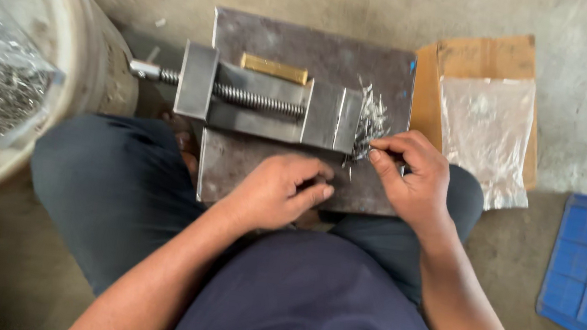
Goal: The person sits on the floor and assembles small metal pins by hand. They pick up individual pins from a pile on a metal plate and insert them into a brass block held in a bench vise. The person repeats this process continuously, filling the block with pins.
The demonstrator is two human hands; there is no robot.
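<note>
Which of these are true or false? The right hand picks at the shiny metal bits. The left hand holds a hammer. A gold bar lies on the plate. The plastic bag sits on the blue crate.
1. The right hand picks at the thin metal pieces: true.
2. The left hand holds a hammer: false; it rests curled on the steel plate, no hammer seen.
3. A gold bar lies beside the vise: true.
4. The plastic bag sits on the blue crate: false; it lies on cardboard.

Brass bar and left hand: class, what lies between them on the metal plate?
In the head view, the steel vise with its threaded screw lies between the brass bar and the left hand.
</note>
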